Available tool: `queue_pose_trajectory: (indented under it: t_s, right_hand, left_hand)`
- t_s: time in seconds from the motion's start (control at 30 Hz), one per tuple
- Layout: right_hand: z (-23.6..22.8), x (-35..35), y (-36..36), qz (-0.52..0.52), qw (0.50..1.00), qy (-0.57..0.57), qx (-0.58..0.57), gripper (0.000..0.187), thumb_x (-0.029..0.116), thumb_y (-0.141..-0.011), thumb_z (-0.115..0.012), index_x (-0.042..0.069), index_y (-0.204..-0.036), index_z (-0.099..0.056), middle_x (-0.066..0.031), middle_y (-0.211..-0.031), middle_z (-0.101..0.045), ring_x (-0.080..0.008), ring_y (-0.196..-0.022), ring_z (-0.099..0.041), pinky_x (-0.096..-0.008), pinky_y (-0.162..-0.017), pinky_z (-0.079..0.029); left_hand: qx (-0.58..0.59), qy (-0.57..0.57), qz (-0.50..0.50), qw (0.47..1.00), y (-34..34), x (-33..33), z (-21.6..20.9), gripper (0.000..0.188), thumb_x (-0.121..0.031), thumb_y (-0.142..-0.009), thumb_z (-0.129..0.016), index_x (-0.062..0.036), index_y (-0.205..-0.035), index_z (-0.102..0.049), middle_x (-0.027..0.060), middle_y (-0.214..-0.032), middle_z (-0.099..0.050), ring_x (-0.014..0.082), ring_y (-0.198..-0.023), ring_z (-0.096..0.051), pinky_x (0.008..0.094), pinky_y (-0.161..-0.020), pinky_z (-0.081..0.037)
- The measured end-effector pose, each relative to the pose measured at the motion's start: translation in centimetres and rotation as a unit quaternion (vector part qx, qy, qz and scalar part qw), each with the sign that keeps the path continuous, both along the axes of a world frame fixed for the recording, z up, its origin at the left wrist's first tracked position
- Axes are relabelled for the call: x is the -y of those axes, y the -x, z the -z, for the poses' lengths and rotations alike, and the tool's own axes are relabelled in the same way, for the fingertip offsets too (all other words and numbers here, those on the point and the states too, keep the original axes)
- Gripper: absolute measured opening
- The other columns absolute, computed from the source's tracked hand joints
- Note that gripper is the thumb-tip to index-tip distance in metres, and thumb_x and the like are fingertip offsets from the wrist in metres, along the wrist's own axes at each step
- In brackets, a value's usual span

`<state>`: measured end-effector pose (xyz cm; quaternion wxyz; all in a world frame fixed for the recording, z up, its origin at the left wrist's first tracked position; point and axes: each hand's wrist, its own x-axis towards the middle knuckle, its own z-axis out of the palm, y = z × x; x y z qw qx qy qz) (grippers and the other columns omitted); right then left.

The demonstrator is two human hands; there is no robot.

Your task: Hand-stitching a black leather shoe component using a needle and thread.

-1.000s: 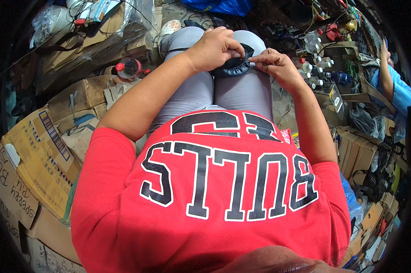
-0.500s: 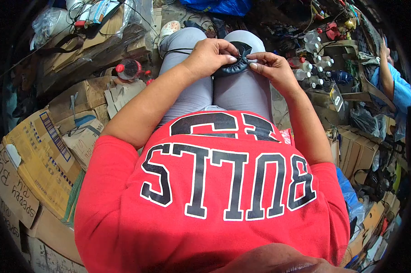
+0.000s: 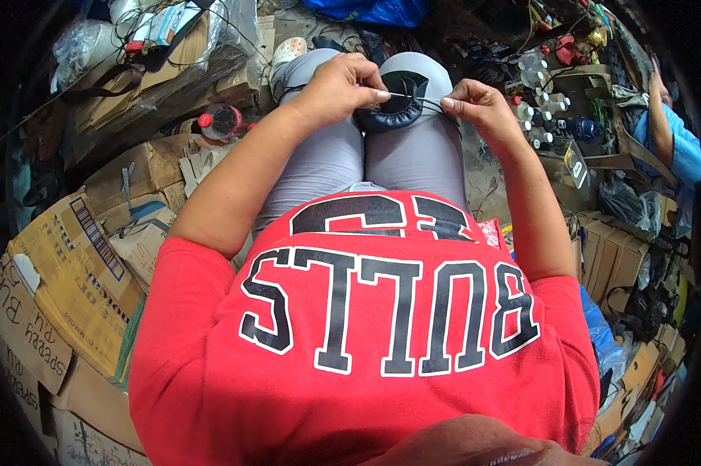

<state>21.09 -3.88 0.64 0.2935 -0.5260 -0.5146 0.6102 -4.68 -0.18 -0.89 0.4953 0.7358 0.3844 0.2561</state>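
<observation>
A black leather piece [image 3: 391, 121], curved and gathered along its near edge like part of a shoe upper, lies over my right knee. My left hand [image 3: 339, 87] is closed in a pinch just left of it, holding one end of a thin pale strand [image 3: 416, 98]. That strand runs across above the leather toward my right hand [image 3: 477, 105]; whether it is a needle or thread I cannot tell. Thumb and forefinger of my right hand pinch a thin dark cord [image 3: 434, 108] that leads from the leather's right side. Both hands are raised slightly off the piece.
Flattened cardboard boxes [image 3: 71, 272] pile up at the left, beside a red-capped bottle [image 3: 220, 122]. Several small bottles [image 3: 538, 116] stand on the right. A person in a blue shirt [image 3: 680, 144] is at the far right. A blue tarp [image 3: 366, 11] lies ahead.
My hands have drawn apart, the left moving left and the right moving right, off the leather. The pale strand now shows stretched between them.
</observation>
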Motion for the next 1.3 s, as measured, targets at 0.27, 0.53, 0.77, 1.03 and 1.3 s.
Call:
queue_pose_trajectory:
  t_s: [0.27, 0.53, 0.77, 1.03, 1.3]
  right_hand:
    - [0.3, 1.7, -0.2, -0.020, 0.992, -0.049, 0.117, 0.013, 0.015, -0.079, -0.068, 0.002, -0.077, -0.065, -0.0004, -0.089, -0.051, -0.0106, -0.088, -0.049, -0.0239, -0.079, -0.039]
    - [-2.1, -0.4, -4.2, 0.016, 0.965, -0.187, 0.184, 0.017, 0.019, -0.079, -0.067, 0.003, -0.083, -0.064, -0.0032, -0.090, -0.053, -0.0126, -0.084, -0.052, -0.0244, -0.073, -0.042]
    - [-3.9, -0.4, -1.5, -0.015, 0.871, -0.333, 0.361, 0.015, 0.020, -0.077, -0.066, 0.011, -0.089, -0.067, -0.0085, -0.097, -0.060, -0.0258, -0.096, -0.057, -0.0371, -0.081, -0.045]
    - [-4.1, 0.0, 3.6, -0.267, 0.721, -0.395, 0.503, 0.007, 0.015, -0.080, -0.053, 0.012, -0.083, -0.058, -0.0056, -0.073, -0.061, -0.0252, -0.076, -0.060, -0.0372, -0.077, -0.039]
    - [-2.6, 0.8, -3.0, -0.188, 0.789, -0.332, 0.482, 0.002, 0.008, -0.076, -0.058, 0.009, -0.078, -0.057, -0.0093, -0.072, -0.061, -0.0277, -0.075, -0.059, -0.0367, -0.074, -0.042]
  left_hand:
    - [-0.144, -0.059, 0.064, 0.986, -2.0, 0.6, -2.4, 0.014, -0.009, -0.084, -0.054, -0.0044, -0.096, -0.059, 0.0130, -0.080, -0.063, 0.0231, -0.076, -0.062, 0.0317, -0.068, -0.046]
    - [-0.146, -0.198, 0.128, 0.961, -2.5, 0.1, -2.4, 0.011, -0.011, -0.084, -0.053, -0.0053, -0.092, -0.059, 0.0168, -0.081, -0.061, 0.0347, -0.079, -0.059, 0.0400, -0.069, -0.046]
    - [-0.188, -0.214, 0.133, 0.949, -1.9, -0.7, -1.8, 0.010, -0.013, -0.084, -0.054, -0.0043, -0.090, -0.057, 0.0174, -0.080, -0.060, 0.0358, -0.080, -0.058, 0.0425, -0.070, -0.045]
    - [-0.173, -0.203, 0.159, 0.951, -1.6, -0.7, -2.3, 0.011, -0.009, -0.082, -0.051, -0.0053, -0.091, -0.056, 0.0178, -0.081, -0.060, 0.0362, -0.078, -0.058, 0.0422, -0.067, -0.045]
    - [-0.230, -0.188, 0.059, 0.953, 9.1, -0.3, -2.1, 0.013, -0.003, -0.079, -0.052, -0.0043, -0.092, -0.056, 0.0180, -0.082, -0.057, 0.0326, -0.078, -0.056, 0.0376, -0.070, -0.045]
